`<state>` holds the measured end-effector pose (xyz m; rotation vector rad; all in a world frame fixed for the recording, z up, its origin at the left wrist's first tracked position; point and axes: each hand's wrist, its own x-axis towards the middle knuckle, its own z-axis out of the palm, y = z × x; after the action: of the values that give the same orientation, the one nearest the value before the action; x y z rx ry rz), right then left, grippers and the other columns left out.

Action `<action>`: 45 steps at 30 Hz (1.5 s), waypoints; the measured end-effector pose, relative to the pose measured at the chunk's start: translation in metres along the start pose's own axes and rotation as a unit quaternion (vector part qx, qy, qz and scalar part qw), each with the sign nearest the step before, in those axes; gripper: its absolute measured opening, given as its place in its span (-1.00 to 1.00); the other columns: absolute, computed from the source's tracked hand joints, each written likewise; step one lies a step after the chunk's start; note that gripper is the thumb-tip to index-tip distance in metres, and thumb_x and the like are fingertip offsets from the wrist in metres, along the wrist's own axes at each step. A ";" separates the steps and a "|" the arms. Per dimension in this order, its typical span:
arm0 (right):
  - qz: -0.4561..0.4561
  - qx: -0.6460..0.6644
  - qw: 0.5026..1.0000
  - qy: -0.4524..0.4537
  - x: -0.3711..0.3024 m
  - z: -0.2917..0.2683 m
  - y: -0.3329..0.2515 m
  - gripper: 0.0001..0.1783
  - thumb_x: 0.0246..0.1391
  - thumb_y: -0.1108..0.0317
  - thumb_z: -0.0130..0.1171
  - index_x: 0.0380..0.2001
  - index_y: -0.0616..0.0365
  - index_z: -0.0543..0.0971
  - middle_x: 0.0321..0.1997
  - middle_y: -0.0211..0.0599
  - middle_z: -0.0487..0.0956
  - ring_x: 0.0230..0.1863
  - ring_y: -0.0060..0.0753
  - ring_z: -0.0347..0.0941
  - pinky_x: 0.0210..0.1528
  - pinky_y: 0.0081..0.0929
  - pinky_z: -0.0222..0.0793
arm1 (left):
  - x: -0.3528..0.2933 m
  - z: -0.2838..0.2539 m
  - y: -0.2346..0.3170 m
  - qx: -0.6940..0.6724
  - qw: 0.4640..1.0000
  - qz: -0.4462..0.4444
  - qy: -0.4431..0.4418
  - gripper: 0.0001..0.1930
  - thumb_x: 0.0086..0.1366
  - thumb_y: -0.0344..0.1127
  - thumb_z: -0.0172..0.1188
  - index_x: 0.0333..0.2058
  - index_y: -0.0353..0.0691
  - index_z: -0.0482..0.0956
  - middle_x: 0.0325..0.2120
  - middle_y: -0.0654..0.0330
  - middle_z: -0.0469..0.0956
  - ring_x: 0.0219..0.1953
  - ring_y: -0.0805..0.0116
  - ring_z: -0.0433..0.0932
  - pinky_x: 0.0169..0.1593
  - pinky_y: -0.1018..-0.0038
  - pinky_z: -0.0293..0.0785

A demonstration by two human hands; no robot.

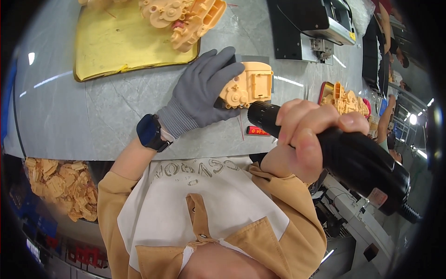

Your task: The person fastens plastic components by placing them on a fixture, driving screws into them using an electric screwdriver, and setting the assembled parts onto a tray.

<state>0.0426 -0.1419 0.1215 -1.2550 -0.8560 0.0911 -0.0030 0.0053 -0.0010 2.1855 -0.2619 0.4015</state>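
Note:
My left hand (200,88), in a grey knitted glove, grips an orange plastic housing (257,83) with moulded round bosses and a rectangular recess. The thumb and fingers close round its left side. My bare right hand (306,132) is wrapped round a thick black power screwdriver (357,162), held slanting with a cable end at the lower right. The screwdriver's ribbed nose points at the lower edge of the housing. Its bit cannot be made out, so whether it touches the housing is unclear.
A yellow tray (111,51) carries more orange housings (195,23) at the far left. Black equipment (302,30) stands at the far right. Further right, a red-edged tray holds orange parts (346,100). A small red item (258,130) lies near the table's front edge. Orange pieces (62,186) fill a container lower left.

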 end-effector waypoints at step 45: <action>0.025 -0.034 0.982 -0.187 0.009 0.009 0.014 -0.52 -0.11 0.58 0.01 -0.08 0.06 0.17 -0.66 -0.32 0.30 -0.75 -0.48 0.25 -0.62 -0.40 0.23 | -0.007 0.007 -0.003 -0.013 0.998 -0.026 0.053 -0.13 -0.41 -0.22 0.43 0.02 -0.02 0.28 0.02 0.08 0.27 0.00 0.06 0.32 0.09 0.30 0.28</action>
<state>0.0488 -0.1251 0.1145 -1.3469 -1.1569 0.3492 -0.0076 0.0019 -0.0095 2.1339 -0.1516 0.4800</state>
